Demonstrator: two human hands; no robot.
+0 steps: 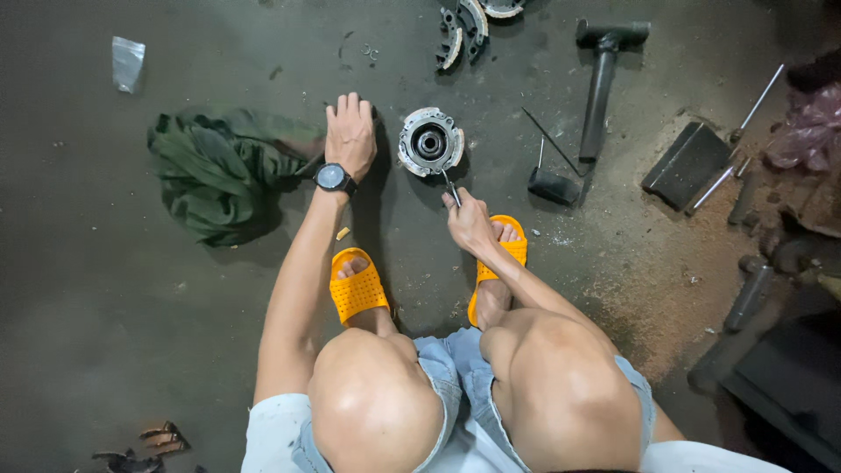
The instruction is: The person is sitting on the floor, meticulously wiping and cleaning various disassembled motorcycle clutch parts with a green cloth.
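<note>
I squat on a dark concrete floor in orange slippers. A round metal hub (429, 142) with a dark bearing hole in its middle lies on the floor in front of me. My right hand (469, 221) grips a thin metal tool (450, 187) whose tip touches the hub's near rim. My left hand (350, 133) rests flat on the floor just left of the hub, fingers together, with a black watch on the wrist. It lies at the edge of a crumpled green cloth (219, 171).
Brake shoes (464, 31) lie at the top. To the right are a black hammer-like tool (600, 74), a small black block with a wire (554, 184), a dark flat plate (688, 165), metal rods (753, 105) and rusty parts. A clear plastic scrap (127, 61) lies far left.
</note>
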